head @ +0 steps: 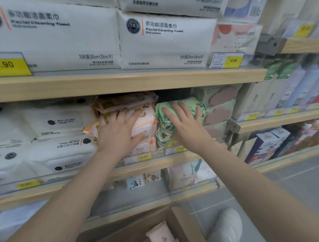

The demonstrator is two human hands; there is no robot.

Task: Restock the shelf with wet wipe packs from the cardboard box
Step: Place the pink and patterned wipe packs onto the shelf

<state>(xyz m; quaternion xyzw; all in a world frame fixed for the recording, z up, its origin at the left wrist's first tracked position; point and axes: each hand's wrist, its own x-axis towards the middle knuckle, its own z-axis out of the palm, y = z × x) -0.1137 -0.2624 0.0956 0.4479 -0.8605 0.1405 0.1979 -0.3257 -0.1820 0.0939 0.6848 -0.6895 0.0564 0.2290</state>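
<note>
Both hands reach into the middle shelf (152, 163). My left hand (117, 131) lies with spread fingers against the front of the orange and pink wet wipe packs (145, 120), which stand in a stack. My right hand (184, 122) presses flat, fingers straight, on the green leaf-print wet wipe packs (166, 110) just to the right. Neither hand curls round a pack. At the bottom of the view the open cardboard box (182, 227) sits on the floor, with a pink pack (160, 235) inside it.
White baby wipe packs (58, 134) fill the middle shelf at left. Large facial towel packs (163, 41) sit on the shelf above. Green packs with brown lids (220, 109) stand at right. A white shoe (227, 230) rests on grey floor tiles beside the box.
</note>
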